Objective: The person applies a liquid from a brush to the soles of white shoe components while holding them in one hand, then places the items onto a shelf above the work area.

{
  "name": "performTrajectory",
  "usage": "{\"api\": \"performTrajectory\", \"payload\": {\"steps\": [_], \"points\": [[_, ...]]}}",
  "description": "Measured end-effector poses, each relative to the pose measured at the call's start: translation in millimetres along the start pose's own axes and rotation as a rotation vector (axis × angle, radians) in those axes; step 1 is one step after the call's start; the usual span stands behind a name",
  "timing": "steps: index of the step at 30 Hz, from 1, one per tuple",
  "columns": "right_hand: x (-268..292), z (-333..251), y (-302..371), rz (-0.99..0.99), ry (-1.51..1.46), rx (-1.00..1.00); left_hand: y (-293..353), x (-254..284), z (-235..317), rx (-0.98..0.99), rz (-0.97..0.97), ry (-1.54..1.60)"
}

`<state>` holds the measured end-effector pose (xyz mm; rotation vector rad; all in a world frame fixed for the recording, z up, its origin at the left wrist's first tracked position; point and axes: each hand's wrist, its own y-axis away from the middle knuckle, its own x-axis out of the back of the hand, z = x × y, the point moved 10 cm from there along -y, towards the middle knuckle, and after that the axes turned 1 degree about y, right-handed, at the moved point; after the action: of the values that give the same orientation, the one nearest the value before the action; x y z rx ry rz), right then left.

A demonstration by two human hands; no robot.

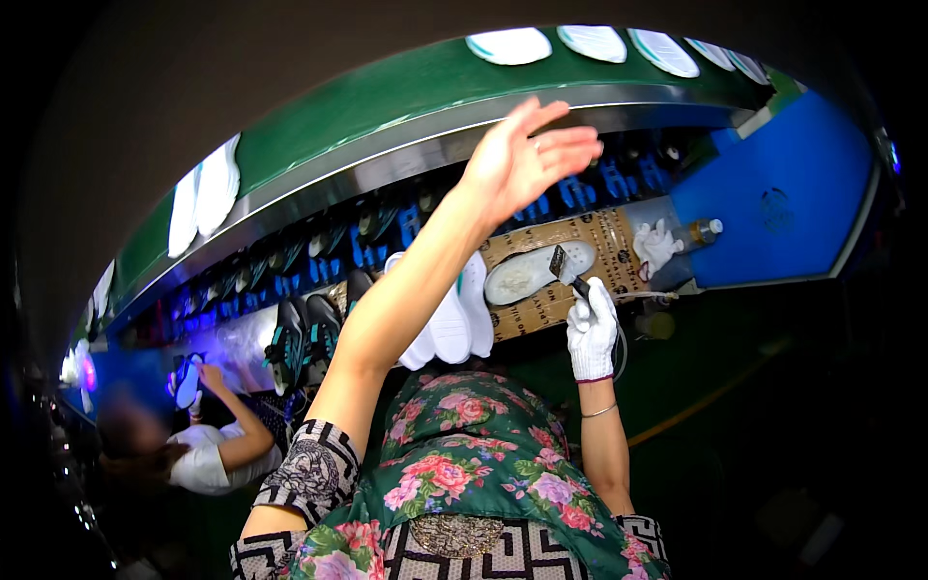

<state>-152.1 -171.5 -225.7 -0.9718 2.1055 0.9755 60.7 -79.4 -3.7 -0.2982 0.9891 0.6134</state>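
My left hand [532,159] is bare and stretched out above the metal edge of the conveyor, fingers apart, holding nothing. In a white knit glove, my right hand [593,338] is closed round the dark handle of a small brush [558,263]. The brush head is over a pale shoe sole [517,277]; whether it touches cannot be made out. That sole lies on a brown cardboard sheet [604,232]. Close to my left forearm, several white soles [449,327] stand side by side at the near edge of the bench, partly hidden by the arm.
A green conveyor belt [367,106] crosses the far side, carrying white soles [593,43]. Below it hang dark-and-blue shoe parts [372,224]. White cloth [655,248] and a bottle [698,233] lie near a blue panel [773,193]. Dark shoes [287,338] and a co-worker [222,449] are left.
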Motion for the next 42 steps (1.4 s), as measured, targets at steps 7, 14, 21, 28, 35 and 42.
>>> {"api": "performTrajectory", "payload": {"steps": [7,14,21,28,35,42], "points": [[-26,21,2,0.058,0.061,-0.077,251,55,170,-1.012,0.828,-1.139],[-79,70,11,0.054,0.134,-0.198,377,136,280,-0.899,1.112,-1.312],[-125,69,30,-0.187,0.047,-0.253,490,48,220,-1.599,1.134,-1.472],[-202,68,87,-0.372,0.102,-0.317,453,128,156,-0.932,1.114,-0.655],[-259,96,143,-0.563,0.524,-0.343,342,202,-33,-0.190,0.728,-0.193],[-264,96,145,-0.558,0.565,-0.239,333,105,-125,0.039,0.210,0.262]]}}
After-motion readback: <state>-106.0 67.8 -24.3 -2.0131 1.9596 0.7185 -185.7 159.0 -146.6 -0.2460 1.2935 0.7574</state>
